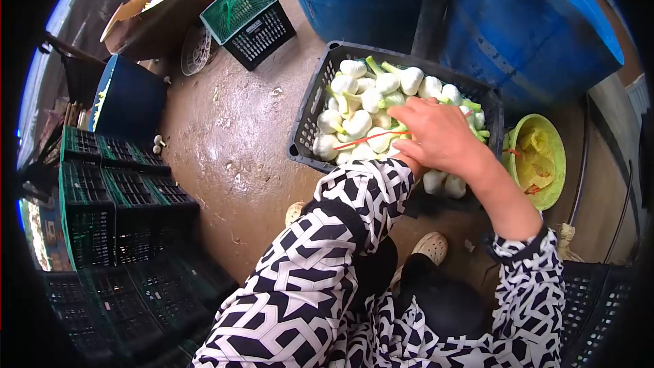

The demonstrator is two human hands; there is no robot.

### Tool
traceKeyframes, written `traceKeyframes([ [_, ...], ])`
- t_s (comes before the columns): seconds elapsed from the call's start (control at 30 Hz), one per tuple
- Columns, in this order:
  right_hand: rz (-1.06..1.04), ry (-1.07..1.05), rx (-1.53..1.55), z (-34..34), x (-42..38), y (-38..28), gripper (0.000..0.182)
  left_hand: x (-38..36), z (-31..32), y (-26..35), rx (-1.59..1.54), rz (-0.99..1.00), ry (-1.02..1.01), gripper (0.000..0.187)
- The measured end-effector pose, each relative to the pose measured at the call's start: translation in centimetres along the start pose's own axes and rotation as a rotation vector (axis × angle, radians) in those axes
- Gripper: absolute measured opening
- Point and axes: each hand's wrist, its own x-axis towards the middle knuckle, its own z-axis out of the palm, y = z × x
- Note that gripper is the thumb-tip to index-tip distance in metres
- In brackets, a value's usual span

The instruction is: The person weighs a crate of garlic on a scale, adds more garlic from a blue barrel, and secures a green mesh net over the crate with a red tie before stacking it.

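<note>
A black plastic crate (308,112) in front of me is filled with white garlic bulbs (357,124) with short green stems. My right hand (439,135) is over the garlic, its fingers bent and closed around a thin red string (361,141). The string stretches left across the bulbs from under that hand. My left hand (409,150) shows only in part at the end of its patterned sleeve. It lies under my right hand, and its fingers are hidden. Several more bulbs (446,184) show below my wrists.
A yellow-green bucket (557,163) stands right of the crate, with red strands on it. Large blue barrels (361,0) stand behind. A black crate with a green top (262,34) sits farther back. Stacked black crates (126,197) line the left, near loose bulbs (159,142) on the wet floor.
</note>
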Motion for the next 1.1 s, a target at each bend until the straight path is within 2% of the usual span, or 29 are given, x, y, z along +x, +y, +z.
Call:
traceKeyframes([
  [0.03, 0.035, -0.138, -0.121, 1.6, 2.3, -0.1, 0.020, 0.7, -0.1, 0.0, 0.158, -0.074, -0.112, 0.027],
  [0.07, 0.166, -0.209, -0.195, 4.2, 3.9, 0.2, 0.019, 1.0, -0.3, -0.1, 0.317, -0.153, -0.228, 0.028],
  [0.1, 0.235, -0.244, -0.226, 4.7, 4.8, 0.0, 0.018, 1.4, -1.3, 0.1, 0.325, -0.147, -0.231, 0.028],
  [0.13, 0.303, -0.281, -0.259, 5.3, 5.8, -0.2, 0.017, 1.9, -2.7, 0.7, 0.315, -0.142, -0.376, 0.029],
  [0.17, 0.108, -0.298, -0.225, 4.6, 6.3, -0.5, 0.016, 2.2, -3.4, 1.2, 0.300, -0.135, -0.520, 0.031],
  [0.2, -0.085, -0.313, -0.195, 3.9, 6.6, 0.0, 0.015, 1.7, -2.1, 0.4, 0.295, -0.125, -0.521, 0.031],
  [0.23, -0.103, -0.165, -0.180, 5.3, 7.3, 1.9, 0.015, 0.7, -0.3, -1.0, 0.170, -0.022, -0.391, 0.032],
  [0.27, -0.035, -0.098, -0.050, 4.0, 7.1, 2.3, 0.014, 0.1, 0.0, -0.7, -0.003, 0.026, -0.169, 0.031],
  [0.3, -0.006, -0.129, -0.035, 2.8, 6.9, 2.3, 0.014, -0.4, 0.1, -0.2, -0.159, 0.109, 0.042, 0.031],
  [0.33, 0.022, -0.156, -0.015, 2.3, 6.8, 2.2, 0.015, -0.2, 0.0, -0.4, -0.150, 0.114, 0.032, 0.031],
  [0.37, 0.024, -0.147, -0.005, 2.9, 6.6, 2.0, 0.015, 0.4, -0.3, -0.6, 0.127, 0.076, -0.168, 0.030],
  [0.4, -0.057, -0.258, -0.086, 3.7, 6.3, 1.6, 0.014, 1.1, -1.1, -0.3, 0.403, 0.035, -0.363, 0.030],
  [0.43, -0.138, -0.373, -0.172, 4.4, 6.0, 1.4, 0.015, 1.6, -1.6, 0.6, 0.490, 0.035, -0.432, 0.028],
  [0.47, -0.136, -0.374, -0.171, 4.4, 5.7, 0.7, 0.015, 1.5, -1.4, 0.4, 0.488, 0.037, -0.434, 0.028],
  [0.5, 0.046, -0.338, -0.235, 4.1, 5.6, -0.5, 0.014, 1.5, -1.2, 0.2, 0.436, 0.019, -0.400, 0.027],
  [0.53, 0.016, -0.330, -0.223, 5.0, 6.4, 0.9, 0.015, 1.4, -1.0, 0.0, 0.384, 0.001, -0.365, 0.027],
  [0.57, -0.015, -0.323, -0.211, 5.4, 7.1, 1.8, 0.016, 1.0, -2.8, 1.3, 0.466, 0.084, -0.265, 0.024],
  [0.6, -0.011, -0.320, -0.209, 5.3, 7.1, 3.3, 0.016, -0.5, 1.3, -1.1, -0.075, 0.045, -0.031, 0.023],
  [0.67, 0.088, -0.001, -0.099, 3.3, 6.5, 5.5, 0.016, 1.3, -2.5, 1.2, -0.276, -0.087, -0.357, 0.024],
  [0.7, 0.123, 0.033, -0.098, 2.7, 6.2, 7.3, 0.016, 1.7, -3.3, 1.3, -0.265, -0.046, -0.381, 0.024],
  [0.77, 0.439, 0.273, -0.114, 2.3, 5.4, 11.2, 0.015, 2.1, -4.4, 1.4, 0.245, 0.423, -0.051, 0.021],
  [0.8, 0.526, 0.352, -0.101, 2.2, 4.1, 13.0, 0.016, 2.6, -5.5, 1.7, 0.123, 0.447, 0.055, 0.013],
  [0.87, 0.601, 0.448, -0.128, 3.2, 0.6, 15.1, 0.017, 2.7, -5.0, 1.3, -0.024, 0.176, 0.184, 0.012],
  [0.9, 0.618, 0.453, -0.131, 3.0, -0.7, 15.3, 0.017, 2.7, -4.2, 0.1, -0.032, 0.188, 0.174, 0.012],
  [0.97, 0.806, 0.529, 0.880, 2.8, -3.2, 15.1, 0.020, 2.4, -2.4, -2.1, -0.227, 0.082, 0.033, 0.014],
  [1.0, 0.816, 0.531, 0.889, 2.3, -4.2, 14.0, 0.020, 2.4, -2.3, -1.9, -0.663, -0.228, -0.010, 0.020],
  [1.07, 0.540, 0.592, 1.753, 2.1, -6.4, 11.3, 0.026, 2.2, -3.1, -1.2, -0.859, -0.391, 0.003, 0.028],
  [1.1, 0.475, 0.565, 1.785, 2.8, -7.4, 10.3, 0.025, 2.2, -3.1, -1.4, -0.894, -0.418, -0.027, 0.034],
])
